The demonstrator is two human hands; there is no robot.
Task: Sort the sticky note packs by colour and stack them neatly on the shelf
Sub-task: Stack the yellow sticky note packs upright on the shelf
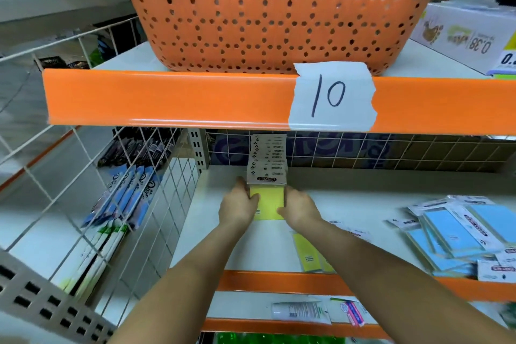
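Fingers [252, 200] of both hands clasp the yellow sticky note stack [268, 204] between them on the shelf [349, 204].

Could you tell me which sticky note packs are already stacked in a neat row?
The yellow packs between both hands at the shelf's back; the blue packs lie scattered at right.

Basket [268, 8]: orange, perforated with dark dots. Shelf edge [167, 98]: orange. Paper label [332, 96]: white, "10" handwritten in black. Front sticky note pack [268, 204]: yellow, grey header card. Loose packs [460, 234]: light blue. Side grid [92, 176]: white wire.
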